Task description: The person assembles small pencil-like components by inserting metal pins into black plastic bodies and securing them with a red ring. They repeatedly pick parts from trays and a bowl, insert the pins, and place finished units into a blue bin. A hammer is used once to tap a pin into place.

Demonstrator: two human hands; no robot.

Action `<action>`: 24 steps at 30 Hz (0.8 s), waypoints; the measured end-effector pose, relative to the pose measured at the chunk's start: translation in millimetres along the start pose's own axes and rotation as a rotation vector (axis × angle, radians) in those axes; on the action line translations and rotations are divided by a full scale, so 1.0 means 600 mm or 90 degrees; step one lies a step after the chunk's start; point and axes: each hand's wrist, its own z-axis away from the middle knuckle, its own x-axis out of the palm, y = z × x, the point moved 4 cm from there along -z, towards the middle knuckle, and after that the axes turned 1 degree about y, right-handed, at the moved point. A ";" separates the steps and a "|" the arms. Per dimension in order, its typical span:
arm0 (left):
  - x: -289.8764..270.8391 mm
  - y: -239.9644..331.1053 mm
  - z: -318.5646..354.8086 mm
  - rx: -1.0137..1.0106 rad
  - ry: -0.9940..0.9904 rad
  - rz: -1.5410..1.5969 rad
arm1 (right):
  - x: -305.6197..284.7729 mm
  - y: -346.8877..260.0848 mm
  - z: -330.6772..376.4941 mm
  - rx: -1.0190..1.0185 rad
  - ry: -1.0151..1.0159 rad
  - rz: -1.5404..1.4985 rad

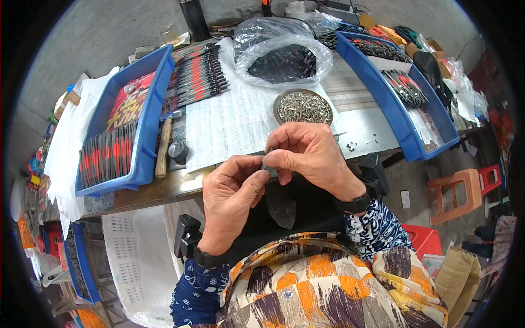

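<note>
My left hand (231, 191) and my right hand (313, 158) meet at the near edge of the workbench, thumbs and fingertips pinched together. Something small and dark seems to sit between the fingertips, mostly hidden, and its kind does not show. Just beyond my right hand is a round dish (276, 113) heaped with small shiny metal pins or screws (304, 106). Past that lies a clear plastic bag (322, 59), its mouth wide, full of small black parts (284, 63). White foam sheet (219, 123) covers the bench beside the dish.
On the left stands a blue tray (146, 147) of black-and-red slim pieces (109, 153), with a hammer (163, 147) and dark knob (178, 151) beside it. More such pieces (199, 76) lie in a row. Another blue tray (377, 90) is at right. A white basket (136, 246) sits below.
</note>
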 end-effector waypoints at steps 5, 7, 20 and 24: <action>-0.011 -0.014 0.016 -0.174 -0.072 0.199 | -0.009 -0.019 -0.005 -0.110 -0.111 0.020; -0.010 -0.015 0.022 -0.223 -0.141 0.310 | -0.010 -0.024 -0.005 -0.139 -0.184 0.045; -0.009 0.002 0.033 -0.181 -0.169 0.159 | 0.000 -0.033 0.013 -0.020 -0.246 -0.011; -0.007 0.018 0.028 0.058 -0.026 -0.153 | -0.004 -0.027 0.006 -0.067 -0.159 0.001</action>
